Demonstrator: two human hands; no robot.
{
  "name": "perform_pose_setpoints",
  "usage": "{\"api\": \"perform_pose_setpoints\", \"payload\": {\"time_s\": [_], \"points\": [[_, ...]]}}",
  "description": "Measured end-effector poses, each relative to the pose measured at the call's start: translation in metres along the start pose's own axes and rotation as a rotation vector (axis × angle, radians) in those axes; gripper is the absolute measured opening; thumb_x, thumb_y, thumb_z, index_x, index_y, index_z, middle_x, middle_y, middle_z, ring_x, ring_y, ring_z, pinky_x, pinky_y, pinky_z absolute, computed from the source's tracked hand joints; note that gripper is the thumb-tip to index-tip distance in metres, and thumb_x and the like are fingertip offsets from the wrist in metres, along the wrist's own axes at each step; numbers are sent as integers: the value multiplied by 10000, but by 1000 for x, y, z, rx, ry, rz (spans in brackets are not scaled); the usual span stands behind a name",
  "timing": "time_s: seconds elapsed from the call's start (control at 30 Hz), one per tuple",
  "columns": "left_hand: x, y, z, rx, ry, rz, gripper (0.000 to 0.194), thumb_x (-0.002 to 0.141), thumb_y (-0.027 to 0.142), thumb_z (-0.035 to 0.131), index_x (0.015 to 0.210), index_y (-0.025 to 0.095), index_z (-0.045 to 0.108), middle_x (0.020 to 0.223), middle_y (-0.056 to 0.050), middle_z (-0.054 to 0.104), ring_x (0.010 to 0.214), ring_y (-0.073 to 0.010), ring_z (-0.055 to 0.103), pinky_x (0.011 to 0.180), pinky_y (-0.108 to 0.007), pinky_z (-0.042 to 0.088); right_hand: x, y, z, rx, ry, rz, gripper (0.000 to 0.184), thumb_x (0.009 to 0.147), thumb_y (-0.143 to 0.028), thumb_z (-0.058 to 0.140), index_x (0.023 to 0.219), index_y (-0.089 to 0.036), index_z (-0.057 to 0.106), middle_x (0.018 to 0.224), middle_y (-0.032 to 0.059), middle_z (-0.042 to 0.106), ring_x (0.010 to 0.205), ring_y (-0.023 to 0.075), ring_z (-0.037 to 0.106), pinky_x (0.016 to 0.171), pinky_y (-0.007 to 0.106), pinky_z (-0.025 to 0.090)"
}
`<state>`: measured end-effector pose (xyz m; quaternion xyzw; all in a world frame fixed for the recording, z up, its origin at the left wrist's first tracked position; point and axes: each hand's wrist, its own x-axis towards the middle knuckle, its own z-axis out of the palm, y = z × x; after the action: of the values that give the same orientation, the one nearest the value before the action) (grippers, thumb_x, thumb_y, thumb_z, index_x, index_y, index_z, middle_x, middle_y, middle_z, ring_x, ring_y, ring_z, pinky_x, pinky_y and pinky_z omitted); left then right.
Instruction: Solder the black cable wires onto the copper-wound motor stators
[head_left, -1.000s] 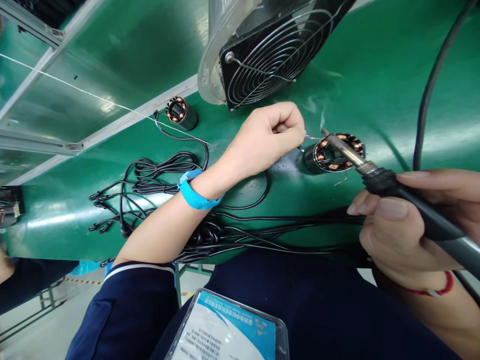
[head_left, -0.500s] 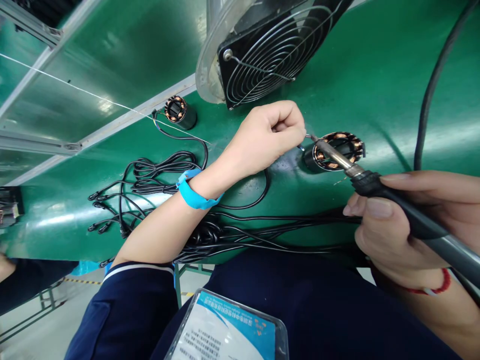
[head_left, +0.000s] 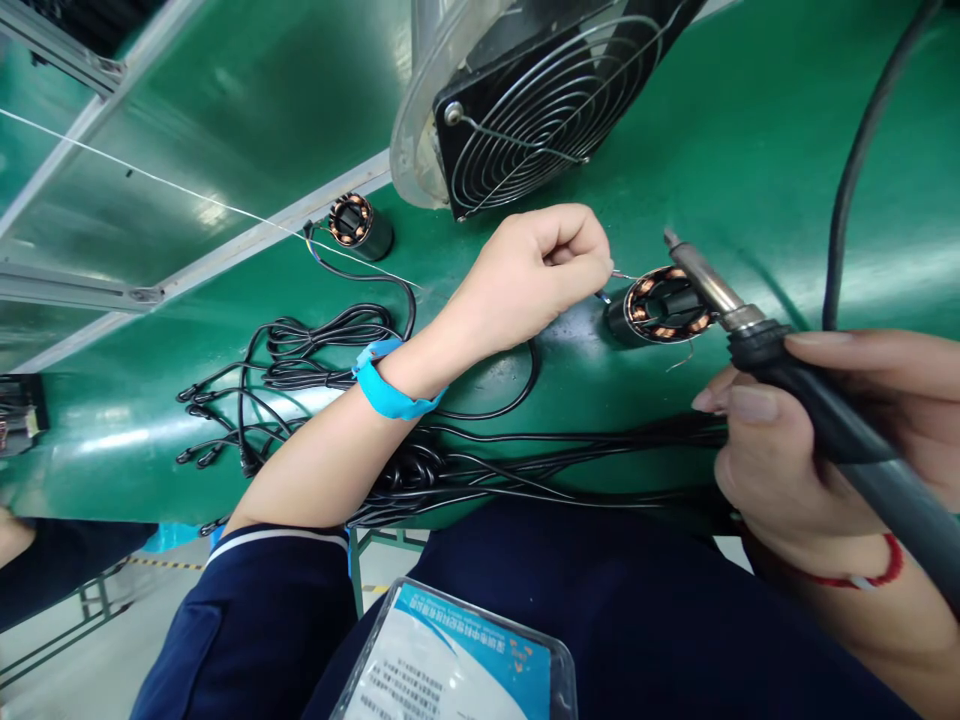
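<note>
My right hand [head_left: 817, 450] is closed round the black grip of a soldering iron [head_left: 784, 370]. The iron's tip points up and left, above the far rim of a motor stator [head_left: 664, 305] with copper windings, apart from the wires. My left hand [head_left: 551, 260], wearing a blue wrist strap [head_left: 394, 380], pinches thin wires [head_left: 621, 275] just left of that stator. One wire runs toward the stator's rim; the ends inside my fingers are hidden. A black cable [head_left: 525, 385] curves away beneath my left wrist.
A fan with a wire guard [head_left: 551, 125] stands behind my left hand. A second stator [head_left: 360, 225] with a cable sits farther left. Coiled black cables [head_left: 322, 345] lie along the near side of the green table [head_left: 780, 150]. A co-worker's sleeve [head_left: 75, 560] shows at lower left.
The soldering iron's tip has lifted from the wire beside the stator and moved right and up, away from it. My left hand stays almost still, holding the wires.
</note>
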<state>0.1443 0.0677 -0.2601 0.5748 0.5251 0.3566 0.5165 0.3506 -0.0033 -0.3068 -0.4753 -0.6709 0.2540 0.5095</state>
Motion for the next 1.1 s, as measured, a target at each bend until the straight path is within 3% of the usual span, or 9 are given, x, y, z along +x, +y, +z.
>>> {"api": "perform_pose_setpoints", "payload": {"time_s": [0.1,0.2,0.37,0.43,0.57,0.77,0.97,1.1], "points": [[0,-1,0,6,-3,8,248,770,-8,562,582,138,491,585,42,401,592,-45,427,569,-205,314,13,-13,5,-35,7,-181,442,827,-205,687,1257,-286,624,866,-4,720,679,154,692,571,298,561],[0,-2,-1,23,-17,28,234,776,15,554,588,144,503,592,39,420,586,-49,419,569,-214,321,21,-23,3,-48,-41,-139,493,897,-225,613,1373,-321,524,1048,6,718,853,182,719,707,349,593],[0,-4,-2,35,-27,40,218,749,2,546,591,148,512,590,40,442,577,-53,416,573,-225,329,34,-28,-9,-345,-225,-109,462,938,-209,554,1387,-295,491,1006,0,726,1012,187,672,927,377,537],[0,-4,-2,29,-28,36,217,740,-3,547,587,148,515,578,43,440,565,-51,400,563,-224,320,39,-25,-10,-407,-321,-137,474,927,-211,543,1390,-282,470,1080,16,712,996,205,652,894,383,540],[0,-2,-3,27,-27,13,212,742,11,553,582,146,520,564,47,439,559,-54,389,563,-227,319,44,-13,-5,-452,-407,-214,461,899,-213,530,1356,-250,482,1042,35,709,832,233,604,719,381,526],[-6,4,-3,-19,-15,-14,191,765,30,519,615,147,529,602,41,483,590,-64,417,591,-229,343,52,-3,-3,-424,-363,-224,467,900,-175,528,1359,-242,474,1076,45,711,861,234,603,723,381,517],[-11,8,0,-143,41,-11,189,748,-3,493,661,164,490,610,52,442,598,-67,419,590,-218,353,54,-27,5,-294,-245,-167,509,881,-170,595,1356,-283,451,1027,22,690,1012,212,635,897,401,536],[-12,10,1,-171,56,-18,202,742,-14,493,639,159,478,607,52,434,586,-58,409,555,-201,336,51,-36,19,-149,-258,-168,507,877,-175,591,1345,-300,440,993,5,662,976,194,640,890,386,545]]}}
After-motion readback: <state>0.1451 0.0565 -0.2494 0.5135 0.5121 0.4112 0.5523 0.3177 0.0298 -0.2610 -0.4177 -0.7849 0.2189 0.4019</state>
